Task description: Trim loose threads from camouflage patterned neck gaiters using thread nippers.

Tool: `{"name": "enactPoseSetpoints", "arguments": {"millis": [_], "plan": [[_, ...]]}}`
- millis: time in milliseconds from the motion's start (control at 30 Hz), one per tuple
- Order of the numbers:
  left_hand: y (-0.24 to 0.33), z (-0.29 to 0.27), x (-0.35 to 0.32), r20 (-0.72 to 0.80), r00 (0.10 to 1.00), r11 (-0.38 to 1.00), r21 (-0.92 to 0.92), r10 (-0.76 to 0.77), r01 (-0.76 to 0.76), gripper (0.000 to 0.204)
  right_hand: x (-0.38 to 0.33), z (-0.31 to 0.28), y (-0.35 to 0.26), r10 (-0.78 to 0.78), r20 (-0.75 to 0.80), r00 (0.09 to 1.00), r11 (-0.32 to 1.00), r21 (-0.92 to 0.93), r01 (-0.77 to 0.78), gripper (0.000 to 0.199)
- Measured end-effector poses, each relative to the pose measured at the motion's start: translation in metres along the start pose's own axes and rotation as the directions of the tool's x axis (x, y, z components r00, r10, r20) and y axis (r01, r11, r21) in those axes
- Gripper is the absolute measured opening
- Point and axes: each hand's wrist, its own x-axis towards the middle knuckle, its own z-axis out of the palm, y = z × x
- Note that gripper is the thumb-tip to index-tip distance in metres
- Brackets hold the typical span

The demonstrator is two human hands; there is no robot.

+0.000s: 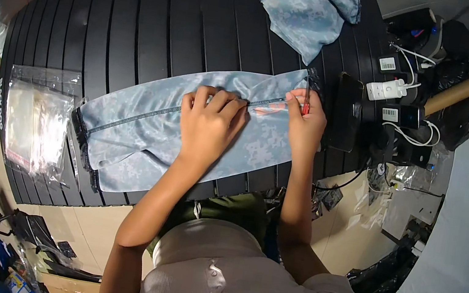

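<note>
A light blue camouflage cloth tube (144, 131), like a sleeve, lies flat across the black slatted table, with gathered black bands at both ends. A dark stitched strip (153, 113) runs lengthwise along it, and a small orange-red print shows near its right end. My left hand (211, 118) rests on the middle of the cloth, fingers bent and fingertips closed at the strip. At the right end, my right hand (307, 118) pinches the strip between thumb and finger. Tucked in that hand is a slim red-handled tool (306, 107) with a thin dark shaft; its exact kind is unclear.
Another camouflage piece (306, 16) lies bunched at the table's far side. Clear plastic bags (36, 126) are stacked at the left. A dark flat case (347, 112), a white plug adapter (386, 90) and cables crowd the right edge. Beyond stands a white-covered surface (463, 228).
</note>
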Motion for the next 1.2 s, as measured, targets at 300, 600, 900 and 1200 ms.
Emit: {"name": "enactPoseSetpoints", "arguments": {"millis": [300, 600, 900, 1200], "plan": [[0.006, 0.003, 0.003, -0.024, 0.995, 0.976, 0.199, 0.093, -0.087, 0.014, 0.000, -0.001, -0.003, 0.019, 0.016, 1.000, 1.000, -0.005, -0.019, 0.010], [-0.001, 0.000, 0.001, -0.050, 0.999, 0.996, 0.091, 0.001, 0.004, 0.018, -0.002, 0.000, -0.005, 0.023, 0.019, 1.000, 1.000, 0.017, -0.023, 0.009], [-0.015, -0.010, 0.000, -0.041, 0.984, 0.985, -0.019, -0.173, 0.173, 0.012, -0.001, -0.002, -0.001, 0.016, 0.017, 1.000, 1.000, 0.002, -0.016, 0.008], [-0.001, -0.010, 0.002, 0.021, 1.000, 0.999, -0.039, -0.013, 0.014, 0.016, -0.001, -0.001, 0.002, 0.022, 0.037, 0.999, 1.000, -0.006, -0.022, 0.008]]}}
